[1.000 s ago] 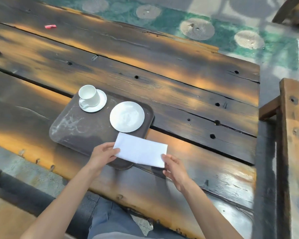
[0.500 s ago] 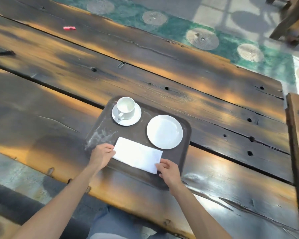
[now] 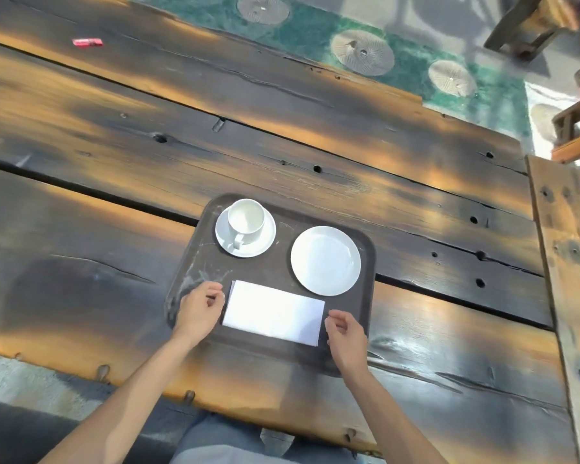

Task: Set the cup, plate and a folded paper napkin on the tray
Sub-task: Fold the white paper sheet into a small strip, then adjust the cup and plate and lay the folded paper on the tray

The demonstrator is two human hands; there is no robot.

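Observation:
A dark brown tray point(image 3: 188, 279) lies on the wooden table. At its far left a white cup point(image 3: 246, 221) stands on a saucer point(image 3: 265, 241), handle toward me. A white plate point(image 3: 325, 261) sits at the tray's far right. The folded white paper napkin point(image 3: 273, 313) lies flat along the near side of the tray. My left hand point(image 3: 200, 308) hovers at the napkin's left end, fingers loosely curled, a thin gap between them and the paper. Just off the right end is my right hand point(image 3: 345, 336), loosely curled as well and holding nothing.
The table point(image 3: 282, 135) is made of dark scorched planks with gaps and holes. A small red item point(image 3: 87, 42) lies far back left. A wooden bench or rail point(image 3: 570, 279) runs along the right. The table's near edge is right behind my wrists.
The napkin went from held over the tray's near edge to lying flat on the tray. Both hands have let go of its ends and drawn slightly away.

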